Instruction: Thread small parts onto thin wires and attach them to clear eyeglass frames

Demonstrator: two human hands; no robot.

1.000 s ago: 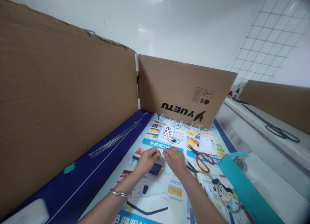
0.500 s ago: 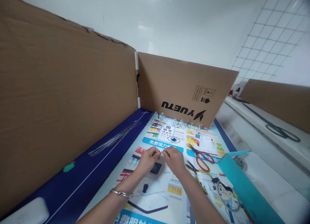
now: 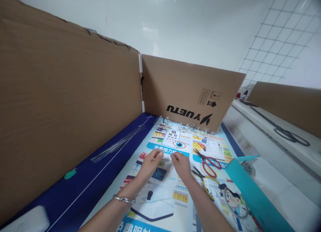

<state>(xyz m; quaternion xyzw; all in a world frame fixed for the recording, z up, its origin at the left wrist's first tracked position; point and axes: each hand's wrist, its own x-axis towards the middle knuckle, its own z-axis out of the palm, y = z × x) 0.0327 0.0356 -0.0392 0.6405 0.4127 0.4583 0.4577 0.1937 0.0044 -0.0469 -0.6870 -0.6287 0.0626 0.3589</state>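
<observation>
Above a printed poster (image 3: 160, 200), both hands hover side by side with a small gap between them. My left hand (image 3: 152, 162), with a metal bracelet on its wrist, is closed in a pinch; whatever it holds is too small to make out. My right hand (image 3: 181, 163) also has its fingers pressed together, and anything in them is hidden. Red-handled scissors (image 3: 209, 163) and yellow-handled scissors (image 3: 207, 181) lie on the poster just right of my right hand. A coil of wire (image 3: 235, 202) rests nearer the right edge.
Thin wires (image 3: 117, 145) lie on the dark blue surface at left, near a green lump (image 3: 70, 173). Cardboard panels (image 3: 185, 88) stand behind and left. A teal box (image 3: 255, 195) sits at right, beside a ledge with black scissors (image 3: 288, 135).
My hands have moved apart, from nearly touching fingertips to a small gap. Both still have their fingers closed.
</observation>
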